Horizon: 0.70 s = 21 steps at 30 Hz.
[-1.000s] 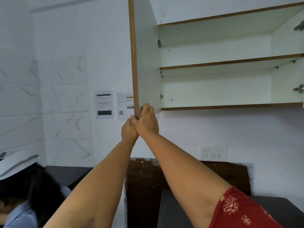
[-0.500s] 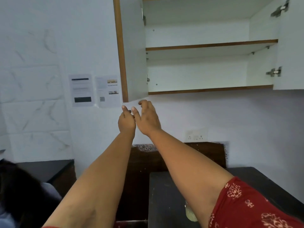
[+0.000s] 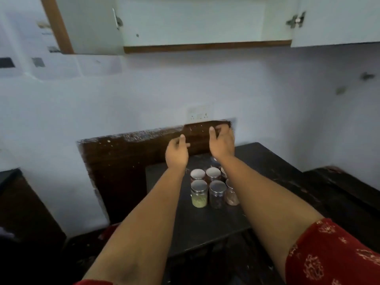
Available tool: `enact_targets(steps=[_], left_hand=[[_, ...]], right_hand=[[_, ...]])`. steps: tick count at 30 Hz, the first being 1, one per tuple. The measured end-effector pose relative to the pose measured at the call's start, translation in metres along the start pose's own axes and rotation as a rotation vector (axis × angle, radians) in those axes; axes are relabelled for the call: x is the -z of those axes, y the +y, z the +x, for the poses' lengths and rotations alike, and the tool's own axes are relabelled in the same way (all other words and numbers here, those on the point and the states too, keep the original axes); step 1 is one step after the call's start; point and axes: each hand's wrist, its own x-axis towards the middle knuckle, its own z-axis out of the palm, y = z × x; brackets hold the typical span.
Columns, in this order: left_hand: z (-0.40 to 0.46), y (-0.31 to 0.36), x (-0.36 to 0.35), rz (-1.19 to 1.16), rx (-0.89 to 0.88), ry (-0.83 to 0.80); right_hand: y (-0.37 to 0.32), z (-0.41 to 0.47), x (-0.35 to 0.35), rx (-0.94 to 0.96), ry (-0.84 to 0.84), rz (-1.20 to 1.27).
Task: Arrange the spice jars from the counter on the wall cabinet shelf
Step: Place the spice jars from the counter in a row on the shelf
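Your left hand and right hand hover above the spice jars, fingers loosely curled, holding nothing. At least six steel-lidded jars visible, clustered on the dark counter; more may hide behind your right wrist. Wall cabinet open, above the jars.

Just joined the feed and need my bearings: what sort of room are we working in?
Most likely a small home kitchen. A white wall cabinet hangs open above a dark counter, a cluster of lidded spice jars stands on the counter, and a wall socket sits just above it.
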Motion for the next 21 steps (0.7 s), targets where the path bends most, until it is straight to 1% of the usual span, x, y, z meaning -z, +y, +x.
enact_targets(steps=[3, 7, 11, 14, 18, 21], left_hand=[[-0.011, -0.033, -0.027, -0.051, 0.099, -0.052], [-0.006, -0.073, -0.051, -0.036, 0.179, -0.049], [-0.007, -0.119, -0.072, 0.077, 0.279, -0.018], [-0.014, -0.143, -0.091, 0.124, 0.350, -0.007], [-0.015, -0.162, -0.116, 0.136, 0.399, 0.017], [-0.015, -0.166, -0.123, 0.159, 0.409, 0.034]], right_hand=[[0.061, -0.006, 0.003, -0.113, -0.012, -0.018], [0.137, -0.013, 0.007, -0.340, -0.035, -0.057], [0.202, -0.020, 0.002, -0.352, -0.160, -0.172], [0.229, -0.017, -0.011, -0.247, -0.364, -0.337], [0.237, 0.003, -0.035, 0.055, -0.620, -0.517], [0.236, 0.016, -0.057, 0.201, -0.766, -0.601]])
